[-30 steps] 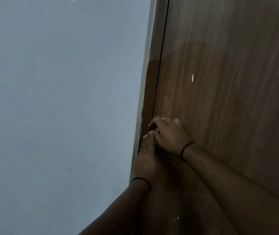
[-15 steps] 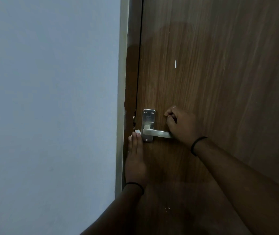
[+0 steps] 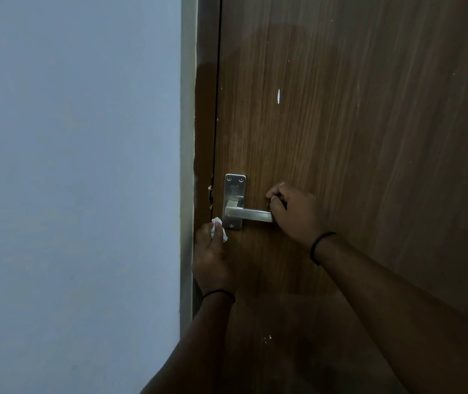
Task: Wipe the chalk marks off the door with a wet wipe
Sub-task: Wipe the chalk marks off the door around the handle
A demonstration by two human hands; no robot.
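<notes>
A brown wood-grain door fills the right half of the head view. My left hand lies flat against the door's left edge, below the lock plate, pressing a white wet wipe under its fingertips. My right hand is curled around the end of the steel lever handle. A small white mark shows on the door above the handle. A few white specks sit lower down on the door.
A pale blue-grey wall takes up the left half. The dark door frame runs between wall and door. The steel lock plate is chipped-looking door edge's neighbour at mid height.
My hands were bunched together over the handle; now the right hand has slid out to the lever's end and the left has dropped below the plate. The view shifted, showing the handle.
</notes>
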